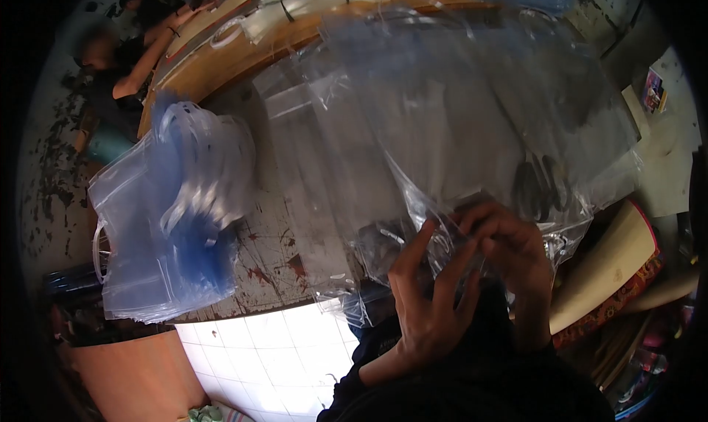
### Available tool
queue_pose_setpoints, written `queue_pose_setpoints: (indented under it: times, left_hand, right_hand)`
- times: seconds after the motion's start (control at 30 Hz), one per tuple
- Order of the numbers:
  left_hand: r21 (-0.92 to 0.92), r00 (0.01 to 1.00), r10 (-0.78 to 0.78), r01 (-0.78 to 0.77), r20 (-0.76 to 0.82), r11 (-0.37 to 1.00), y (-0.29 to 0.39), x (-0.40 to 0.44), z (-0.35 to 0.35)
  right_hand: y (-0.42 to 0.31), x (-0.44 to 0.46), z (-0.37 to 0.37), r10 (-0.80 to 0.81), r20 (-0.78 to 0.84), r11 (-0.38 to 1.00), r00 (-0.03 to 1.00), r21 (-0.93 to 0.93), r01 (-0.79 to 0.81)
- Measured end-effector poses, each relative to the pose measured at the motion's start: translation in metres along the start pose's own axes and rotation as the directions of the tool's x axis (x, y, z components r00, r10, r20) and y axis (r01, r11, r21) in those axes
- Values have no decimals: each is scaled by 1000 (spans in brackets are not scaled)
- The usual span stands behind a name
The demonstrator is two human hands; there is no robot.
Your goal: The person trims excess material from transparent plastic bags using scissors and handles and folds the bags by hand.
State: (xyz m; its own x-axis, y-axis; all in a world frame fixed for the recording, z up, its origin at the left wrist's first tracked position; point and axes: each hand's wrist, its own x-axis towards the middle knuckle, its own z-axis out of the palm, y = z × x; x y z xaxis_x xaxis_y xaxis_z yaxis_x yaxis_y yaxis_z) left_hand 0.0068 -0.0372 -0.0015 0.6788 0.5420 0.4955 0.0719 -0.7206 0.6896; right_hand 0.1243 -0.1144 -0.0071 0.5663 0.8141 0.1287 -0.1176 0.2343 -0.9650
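Clear plastic sheets or bags [442, 120] lie spread in overlapping layers over the worktable. At their near edge my left hand [431, 297] has its fingers apart, with the fingertips touching the crumpled plastic. Beside it, on the right, my right hand [512, 252] is bent with its fingertips pinched together at the same plastic edge. What lies between those fingertips is too small to make out. To the left rests a stack of clear bluish plastic bags [136, 238] with white looped handles [195, 164].
Two people [110, 68] are at the far left beside a long wooden-edged table [243, 64]. A rolled cream sheet [605, 267] stands at the right. An orange panel [136, 370] and white floor tiles [265, 356] show below the scratched worktable [258, 267].
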Motion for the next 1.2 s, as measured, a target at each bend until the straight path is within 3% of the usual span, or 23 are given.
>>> queue_pose_setpoints:
  times: [0.07,0.13,0.2,0.27,0.33,0.37,0.43,0.47,0.53,0.57,0.63,0.67,0.7,0.73,0.77,0.8,0.87,0.9,0.97,1.03,1.1,1.17,1.2]
  left_hand:
    - [-11,999,-51,51,20,999,1,0,-1]
    - [-20,1000,-10,10,14,1000,-1,-3,-1]
    - [-159,987,-84,62,-140,985,-1,-4,1]
    - [-56,993,-31,25,-110,998,-6,-4,0]
    - [-520,911,-198,-21,-361,854,-12,-6,6]
    - [-645,848,-416,120,-328,755,3,-8,2]
    - [-619,886,-324,56,-331,784,-8,-7,-4]
    - [-590,914,-236,-4,-329,807,-12,-8,-9]
    - [-496,944,-158,-6,-288,868,-8,-9,-12]
    - [-601,953,-143,-48,-266,798,-3,-8,-11]
    - [-798,965,-117,-121,-233,591,3,-8,-5]
    - [-801,967,-124,-110,-224,589,1,-6,-12]
    - [-602,1000,-23,18,0,798,-1,-4,-25]
    - [-329,970,14,68,242,942,0,0,-33]
    - [88,943,-35,6,332,996,3,5,-35]
    - [87,943,-34,5,331,996,3,4,-34]
    - [635,911,-236,-37,339,771,3,1,-32]
    - [637,913,-237,-32,333,771,0,-1,-33]
    - [475,955,-229,116,187,872,-6,-7,-34]
    - [470,960,-233,137,153,872,-11,-9,-36]
    - [461,964,-233,151,126,874,-14,-9,-39]
    - [508,975,-187,102,118,855,-17,-9,-41]
    - [504,976,-185,101,118,858,-18,-8,-42]
  right_hand:
    - [-3,1,0,-16,3,1000,1000,2,16]
    - [-8,0,3,-4,15,989,1000,-148,6]
    - [-6,-4,5,-90,62,971,994,-218,102]
    - [-12,-10,13,-203,102,844,974,-487,227]
    - [-24,-15,18,-226,198,792,954,-533,298]
    - [-30,-16,24,-254,281,699,926,-609,376]
    - [-37,-20,36,-217,386,520,897,-732,441]
    - [-41,-21,41,-214,377,525,901,-734,432]
    - [-48,-20,48,-147,355,282,923,-880,383]
    - [-42,-21,46,-144,347,288,927,-882,374]
    - [-26,-24,37,-340,229,302,912,-892,336]
    - [-27,-26,34,-332,222,306,917,-894,327]
    - [-29,-28,31,-288,46,544,956,-814,203]
    - [-31,-29,27,-205,-114,741,972,-667,78]
    - [-31,-28,24,-206,-114,738,972,-670,78]
    - [-29,-26,21,-244,-234,852,941,-515,93]
    - [-26,-21,15,-237,-466,970,853,-160,182]
    - [-31,-19,12,-239,-460,970,855,-161,184]
    - [-51,-18,4,-446,-507,893,737,-200,403]
    - [-78,-21,-2,-501,-572,865,649,-360,349]
    - [-101,-27,-9,-616,-678,784,401,-580,223]
    - [-123,-39,-32,-882,-439,433,169,-898,-75]
    - [-139,-36,-42,-922,-270,333,276,-918,215]
